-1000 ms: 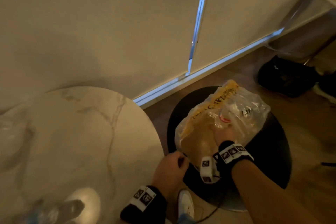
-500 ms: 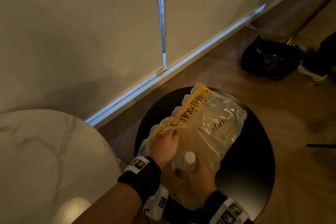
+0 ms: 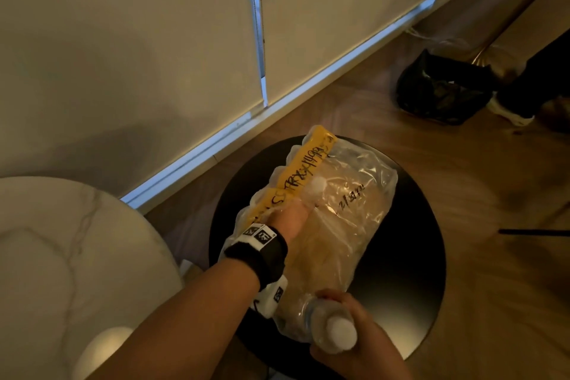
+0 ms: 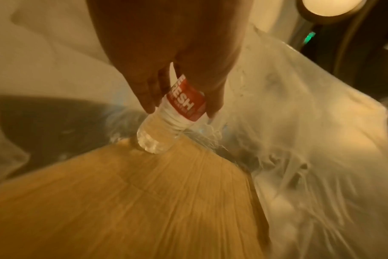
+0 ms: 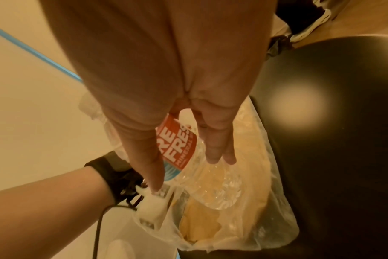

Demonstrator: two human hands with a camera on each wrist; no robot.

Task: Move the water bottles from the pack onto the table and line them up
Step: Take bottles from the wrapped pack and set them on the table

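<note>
A clear plastic pack (image 3: 354, 225) with a yellow tape strip lies on a round black stool (image 3: 410, 271). My left hand (image 3: 290, 219) reaches inside the pack and grips a white-capped water bottle (image 3: 317, 190). In the left wrist view the left hand (image 4: 180, 105) curls round that red-labelled bottle (image 4: 157, 140), which stands on the pack's cardboard base (image 4: 144, 201). My right hand (image 3: 364, 348) holds a second bottle (image 3: 333, 330) at the pack's near end. In the right wrist view the right hand (image 5: 188, 168) wraps round that bottle (image 5: 177, 143). The white marble table (image 3: 61, 256) is at the left.
A pale wall with a bright strip along its foot (image 3: 277, 108) runs behind the stool. On the wooden floor at the far right lie a black bag (image 3: 444, 92) and another person's shoe (image 3: 512, 111). A dark rod (image 3: 533, 232) pokes in from the right.
My left hand moved from the pack's near end up over the pack and into it, onto a bottle. My right hand drew its bottle out towards me.
</note>
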